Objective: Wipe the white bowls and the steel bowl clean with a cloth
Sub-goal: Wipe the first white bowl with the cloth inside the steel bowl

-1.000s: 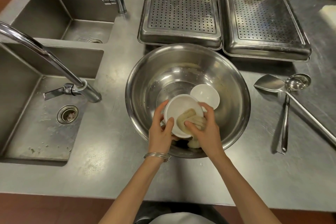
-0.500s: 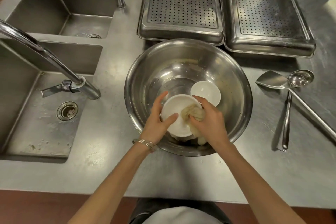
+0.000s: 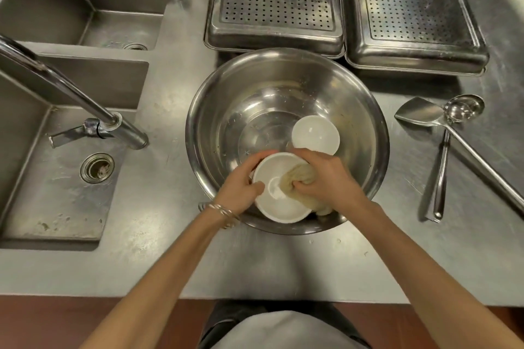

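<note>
Left hand (image 3: 240, 189) reaches in over the steel bowl (image 3: 286, 88) on the counter (image 3: 283, 263), grip clamped on a tilted white bowl's (image 3: 279, 207) rim, thumb inside. Right hand (image 3: 329, 178) grips a bunched beige cloth (image 3: 297, 178) pressed into that bowl. Second white bowl (image 3: 315, 134) lies inside the steel bowl, just behind my right hand.

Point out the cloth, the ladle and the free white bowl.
cloth (image 3: 297, 178), head view, bunched middle.
ladle (image 3: 463, 109), head view, its cup.
free white bowl (image 3: 315, 134), head view, inner bottom.

Two sinks (image 3: 56, 178) left – perforated trays (image 3: 276, 0) behind; spatula (image 3: 419, 116), ladle (image 3: 462, 110) crossed on counter (image 3: 283, 269) right.
</note>
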Motion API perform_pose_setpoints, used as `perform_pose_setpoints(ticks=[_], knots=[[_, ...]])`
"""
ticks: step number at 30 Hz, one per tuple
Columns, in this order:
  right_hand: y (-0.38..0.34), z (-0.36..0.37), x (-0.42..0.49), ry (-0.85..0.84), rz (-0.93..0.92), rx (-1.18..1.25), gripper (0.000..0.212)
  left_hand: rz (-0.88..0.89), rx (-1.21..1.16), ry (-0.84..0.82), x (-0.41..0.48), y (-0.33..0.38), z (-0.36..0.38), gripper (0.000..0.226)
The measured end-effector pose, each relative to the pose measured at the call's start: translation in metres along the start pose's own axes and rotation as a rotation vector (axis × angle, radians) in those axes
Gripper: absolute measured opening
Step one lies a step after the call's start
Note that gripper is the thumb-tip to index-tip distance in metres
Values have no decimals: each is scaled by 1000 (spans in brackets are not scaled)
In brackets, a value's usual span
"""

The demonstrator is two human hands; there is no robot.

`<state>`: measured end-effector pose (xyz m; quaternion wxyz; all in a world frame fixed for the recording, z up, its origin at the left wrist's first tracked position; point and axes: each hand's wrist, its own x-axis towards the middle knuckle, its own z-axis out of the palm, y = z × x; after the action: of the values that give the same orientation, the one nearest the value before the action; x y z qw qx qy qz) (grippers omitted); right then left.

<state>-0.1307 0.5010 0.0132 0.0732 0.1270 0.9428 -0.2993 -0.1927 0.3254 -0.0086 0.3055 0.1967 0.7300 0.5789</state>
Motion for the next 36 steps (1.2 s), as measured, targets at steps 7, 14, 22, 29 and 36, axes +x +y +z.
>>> perform_pose_setpoints(ticks=[7, 14, 22, 29, 36], knots=[[-6, 22, -9, 226, 262, 364, 50, 12, -200, 325, -3, -2, 32, 77], [-4, 10, -9, 56, 150, 164, 67, -12, -209, 237, -6, 0, 23, 67], [-5, 11, -3, 143, 198, 187, 50, -67, -297, 309, -6, 6, 24, 66], [-6, 12, -8, 130, 156, 109, 56, -39, -298, 284, -14, 1, 36, 77], [-7, 4, 0, 173, 111, 5, 47, -126, -228, 76, 4, 19, 9, 80]])
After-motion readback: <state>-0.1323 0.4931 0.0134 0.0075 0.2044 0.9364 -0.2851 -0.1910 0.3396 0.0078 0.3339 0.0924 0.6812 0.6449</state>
